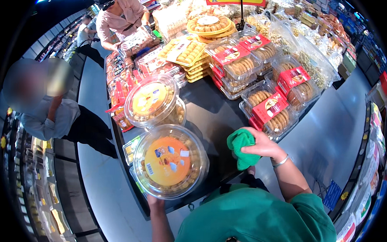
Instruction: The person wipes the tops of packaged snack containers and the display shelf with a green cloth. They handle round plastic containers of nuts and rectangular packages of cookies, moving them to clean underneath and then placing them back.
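Observation:
My right hand (263, 143) grips a bunched green cloth (243, 148) at the right front of a dark display table (209, 112). My left hand (155, 200) is at the near lower rim of a round clear plastic tub of snacks (170, 161) with an orange label; the tub hides most of its fingers, so its grip cannot be told. Just behind that tub stand more round tubs (151, 100), one on another, with a yellow label on the top lid. Clear boxes of cookies with red bands (270, 107) lie beyond my right hand.
Yellow trays of pastries (183, 51) are stacked at the back, beside red-packaged snacks (121, 86). Bagged snacks (310, 64) fill the far right. A person in pink (120, 19) handles packages across the table. Another person (53, 116) stands in the left aisle. Shelves line both sides.

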`<state>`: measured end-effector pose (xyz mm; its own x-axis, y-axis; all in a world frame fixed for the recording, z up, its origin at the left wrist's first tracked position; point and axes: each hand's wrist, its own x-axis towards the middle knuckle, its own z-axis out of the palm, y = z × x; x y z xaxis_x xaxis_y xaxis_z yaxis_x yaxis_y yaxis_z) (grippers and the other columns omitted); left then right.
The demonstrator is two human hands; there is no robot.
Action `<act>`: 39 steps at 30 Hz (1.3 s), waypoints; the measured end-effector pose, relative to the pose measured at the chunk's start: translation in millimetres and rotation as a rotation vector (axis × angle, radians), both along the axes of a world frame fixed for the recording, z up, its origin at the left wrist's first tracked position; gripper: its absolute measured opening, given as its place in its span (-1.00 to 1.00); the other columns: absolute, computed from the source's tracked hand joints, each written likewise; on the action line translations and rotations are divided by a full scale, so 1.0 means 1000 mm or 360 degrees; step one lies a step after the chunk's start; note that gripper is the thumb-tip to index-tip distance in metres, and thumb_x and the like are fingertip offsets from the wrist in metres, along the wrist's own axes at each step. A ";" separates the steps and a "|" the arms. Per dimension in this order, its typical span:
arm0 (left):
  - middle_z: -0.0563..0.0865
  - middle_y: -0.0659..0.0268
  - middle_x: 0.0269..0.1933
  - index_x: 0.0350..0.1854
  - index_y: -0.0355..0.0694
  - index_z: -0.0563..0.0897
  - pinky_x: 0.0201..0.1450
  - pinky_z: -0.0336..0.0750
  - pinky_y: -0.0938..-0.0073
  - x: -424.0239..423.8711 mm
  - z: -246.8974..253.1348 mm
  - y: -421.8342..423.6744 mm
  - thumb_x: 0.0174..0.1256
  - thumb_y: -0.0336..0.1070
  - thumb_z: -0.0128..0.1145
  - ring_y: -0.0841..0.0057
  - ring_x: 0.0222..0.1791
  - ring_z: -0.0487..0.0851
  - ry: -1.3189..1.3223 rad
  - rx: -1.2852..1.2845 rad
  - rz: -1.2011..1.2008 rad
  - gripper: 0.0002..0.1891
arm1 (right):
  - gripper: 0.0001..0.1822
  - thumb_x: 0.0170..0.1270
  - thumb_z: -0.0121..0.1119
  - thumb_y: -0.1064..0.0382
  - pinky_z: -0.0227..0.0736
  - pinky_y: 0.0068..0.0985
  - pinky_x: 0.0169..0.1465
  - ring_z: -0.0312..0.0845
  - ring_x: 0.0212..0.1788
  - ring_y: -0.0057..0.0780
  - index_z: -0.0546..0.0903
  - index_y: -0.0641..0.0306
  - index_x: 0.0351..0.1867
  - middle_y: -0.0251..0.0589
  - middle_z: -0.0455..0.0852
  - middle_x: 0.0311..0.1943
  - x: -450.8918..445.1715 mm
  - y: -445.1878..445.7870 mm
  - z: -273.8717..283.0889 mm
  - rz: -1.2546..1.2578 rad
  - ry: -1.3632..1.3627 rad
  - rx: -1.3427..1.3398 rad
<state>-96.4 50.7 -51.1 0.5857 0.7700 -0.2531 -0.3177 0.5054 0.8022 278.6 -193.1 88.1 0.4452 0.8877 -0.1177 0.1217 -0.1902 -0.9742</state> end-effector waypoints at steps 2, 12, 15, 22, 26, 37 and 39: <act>0.49 0.13 0.16 0.24 -0.34 0.28 0.12 0.48 0.23 0.006 0.027 -0.024 0.21 -0.24 0.15 0.28 0.11 0.52 -0.0144 0.0112 0.0046 -0.42 | -0.34 -0.03 0.39 0.25 0.36 -0.48 0.12 0.46 0.01 -0.52 0.39 0.31 0.14 -0.25 0.57 -0.05 0.024 -0.013 0.018 -0.0022 0.0135 0.0279; 0.68 0.20 -0.28 -0.24 -0.30 0.60 -0.19 0.56 0.44 0.016 0.052 -0.142 0.23 -0.21 0.08 0.43 -0.28 0.65 0.1438 -0.0473 -0.0717 -0.76 | -0.34 -0.06 0.35 0.24 0.37 -0.44 0.10 0.50 0.02 -0.37 0.40 0.39 0.13 -0.11 0.57 -0.03 0.195 -0.091 0.093 -0.0608 -0.0815 0.0722; 0.68 0.26 -0.26 -0.22 -0.29 0.60 -0.18 0.55 0.48 0.099 0.077 -0.162 0.26 -0.18 0.10 0.50 -0.26 0.64 0.1412 -0.0244 -0.0900 -0.75 | -0.37 -0.05 0.32 0.29 0.36 -0.45 0.09 0.51 0.00 -0.38 0.40 0.37 0.13 -0.11 0.58 -0.06 0.240 -0.089 0.087 -0.0678 -0.1038 0.0504; 0.58 0.38 -0.40 -0.15 -0.19 0.52 -0.34 0.45 0.60 0.338 0.122 -0.082 0.34 -0.31 0.02 0.65 -0.44 0.52 0.0681 0.0321 -0.0339 -0.87 | -0.44 0.00 0.22 0.32 0.38 -0.47 0.07 0.52 -0.05 -0.42 0.41 0.37 0.11 -0.15 0.59 -0.11 0.290 -0.086 0.040 -0.0785 -0.0581 0.0270; 0.50 0.48 -0.44 -0.24 -0.15 0.48 -0.57 0.28 0.71 0.446 0.091 0.040 0.28 -0.30 0.02 0.72 -0.59 0.38 0.0396 0.0550 0.0521 -0.91 | -0.48 0.06 0.20 0.27 0.39 -0.50 0.04 0.50 -0.09 -0.49 0.42 0.39 0.09 -0.22 0.60 -0.14 0.291 -0.085 0.036 -0.0782 -0.0363 0.0420; 0.64 0.21 -0.09 0.02 -0.34 0.47 -0.06 0.54 0.41 0.549 0.054 0.188 0.13 -0.47 0.14 0.39 -0.12 0.63 -0.0349 0.0304 0.0687 -0.64 | -0.38 0.09 0.25 0.13 0.34 -0.52 0.05 0.45 -0.06 -0.48 0.36 0.38 0.15 -0.24 0.55 -0.10 0.296 -0.096 0.023 -0.0980 -0.0194 0.0275; 0.64 0.21 -0.10 0.01 -0.31 0.48 -0.06 0.56 0.36 0.540 0.057 0.204 0.09 -0.51 0.16 0.36 -0.12 0.63 -0.0246 0.0048 0.0574 -0.63 | -0.33 0.08 0.27 0.09 0.34 -0.52 0.05 0.45 -0.05 -0.47 0.34 0.38 0.18 -0.23 0.54 -0.08 0.300 -0.098 0.021 -0.0979 -0.0164 0.0237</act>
